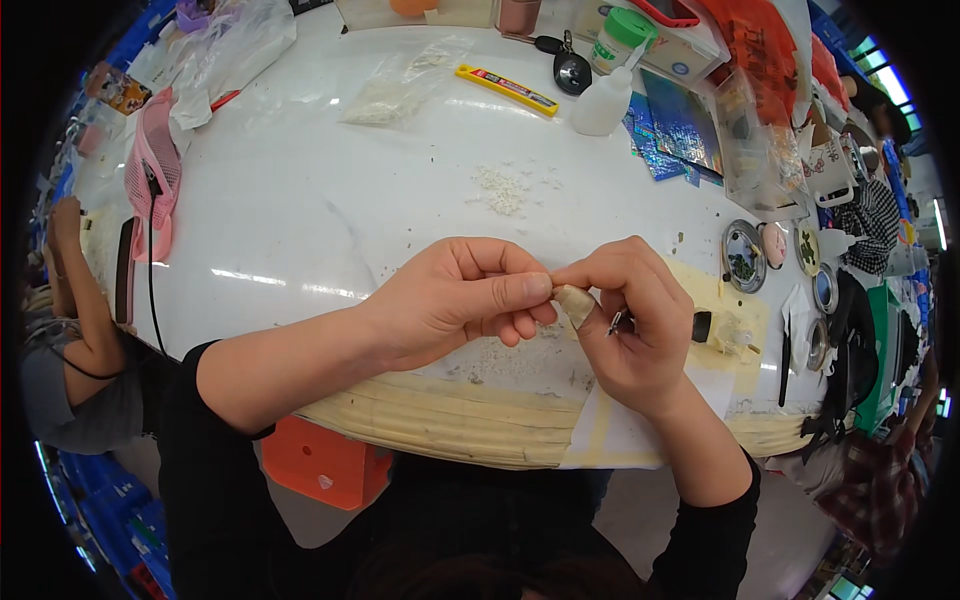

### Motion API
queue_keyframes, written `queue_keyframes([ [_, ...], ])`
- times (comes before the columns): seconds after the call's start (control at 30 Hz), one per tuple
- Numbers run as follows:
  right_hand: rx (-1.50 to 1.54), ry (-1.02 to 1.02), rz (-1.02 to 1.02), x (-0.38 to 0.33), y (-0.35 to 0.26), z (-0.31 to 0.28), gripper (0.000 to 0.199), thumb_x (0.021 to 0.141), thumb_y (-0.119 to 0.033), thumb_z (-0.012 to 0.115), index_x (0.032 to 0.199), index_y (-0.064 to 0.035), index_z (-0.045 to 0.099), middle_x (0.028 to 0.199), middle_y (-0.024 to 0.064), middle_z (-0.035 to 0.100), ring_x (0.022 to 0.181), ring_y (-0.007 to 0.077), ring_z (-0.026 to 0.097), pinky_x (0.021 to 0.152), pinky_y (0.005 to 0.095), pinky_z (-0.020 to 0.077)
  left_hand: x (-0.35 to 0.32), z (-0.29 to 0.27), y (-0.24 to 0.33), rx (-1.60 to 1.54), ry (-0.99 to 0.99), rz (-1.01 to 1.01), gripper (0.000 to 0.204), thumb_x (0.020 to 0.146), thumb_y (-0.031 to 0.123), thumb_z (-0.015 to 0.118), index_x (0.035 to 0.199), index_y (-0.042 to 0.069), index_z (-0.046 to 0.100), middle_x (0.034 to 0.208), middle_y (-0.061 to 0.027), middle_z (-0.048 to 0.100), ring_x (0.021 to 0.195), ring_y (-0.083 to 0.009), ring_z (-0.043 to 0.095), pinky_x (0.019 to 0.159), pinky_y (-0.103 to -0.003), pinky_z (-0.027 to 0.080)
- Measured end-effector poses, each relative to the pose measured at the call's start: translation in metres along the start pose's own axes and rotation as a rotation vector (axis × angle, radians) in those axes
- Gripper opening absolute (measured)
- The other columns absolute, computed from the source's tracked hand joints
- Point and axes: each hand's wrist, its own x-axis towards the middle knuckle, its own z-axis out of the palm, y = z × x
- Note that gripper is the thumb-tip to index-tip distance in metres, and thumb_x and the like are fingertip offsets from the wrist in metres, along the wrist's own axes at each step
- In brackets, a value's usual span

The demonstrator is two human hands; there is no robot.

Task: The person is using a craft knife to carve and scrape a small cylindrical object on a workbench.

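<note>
My left hand (455,300) and my right hand (640,325) meet above the near part of the white table (310,200). Thumb and forefinger of the left are pinched together, their tips against the right hand's fingertips; whatever they hold is too small or hidden. A beige wrap (575,304) covers the right thumb's tip. Tucked in the curled right fingers is a small silver metal tool (619,321), mostly hidden, so its kind does not show. Beyond the hands lies a loose heap of small white pieces (502,190); more white bits (505,360) are scattered beneath them.
At the back are a yellow cutter knife (507,91), a clear bag (395,95), a car key (572,72) and a white squeeze bottle (602,105). Round tins (744,256) stand at right. A pink mesh pouch (153,180) and black cable (152,270) lie left. Other people sit at both sides.
</note>
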Motion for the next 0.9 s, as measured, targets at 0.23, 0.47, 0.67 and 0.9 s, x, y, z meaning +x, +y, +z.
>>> queue_keyframes([
  [0.23, -0.078, 0.065, -0.059, -0.003, 0.003, 0.006, 0.03, 0.063, 0.012, 0.064, 0.089, -0.0027, 0.064, 0.079, 0.0066, 0.06, 0.065, 0.0186, 0.06, 0.054, 0.0281, 0.0476, -0.004, 0.012, 0.004, 0.314, 0.097, 0.206, 0.009, 0.095, 0.005, 0.061, 0.098, -0.002, 0.065, 0.091, -0.0097, 0.069, 0.079, -0.0121, 0.067, 0.066, -0.024, 0.056],
  [0.47, -0.052, 0.021, -0.042, -0.002, 0.0, 0.004, 0.034, 0.064, 0.011, 0.062, 0.095, -0.0024, 0.068, 0.078, 0.0072, 0.06, 0.064, 0.017, 0.061, 0.053, 0.0261, 0.0492, -0.007, 0.012, 0.001, 0.637, 0.153, 0.418, 0.007, 0.093, 0.001, 0.061, 0.098, -0.003, 0.063, 0.092, -0.0076, 0.067, 0.082, -0.0113, 0.066, 0.07, -0.024, 0.057],
  [0.67, -0.044, -0.024, -0.016, -0.002, 0.003, 0.001, 0.038, 0.065, 0.01, 0.063, 0.1, -0.0023, 0.069, 0.079, 0.0078, 0.063, 0.064, 0.0161, 0.065, 0.056, 0.025, 0.0548, -0.008, 0.012, 0.002, 0.75, 0.148, 0.471, 0.006, 0.094, 0.002, 0.06, 0.098, -0.003, 0.061, 0.092, -0.0068, 0.066, 0.081, -0.0103, 0.065, 0.072, -0.024, 0.056],
  [0.9, -0.05, -0.036, -0.025, -0.002, 0.005, 0.0, 0.034, 0.065, 0.01, 0.064, 0.096, -0.0017, 0.069, 0.078, 0.0068, 0.063, 0.063, 0.0153, 0.065, 0.056, 0.0246, 0.0552, -0.008, 0.013, 0.003, 0.725, 0.154, 0.413, 0.007, 0.094, 0.005, 0.06, 0.096, -0.002, 0.06, 0.092, -0.0061, 0.066, 0.082, -0.0093, 0.065, 0.072, -0.023, 0.055],
])
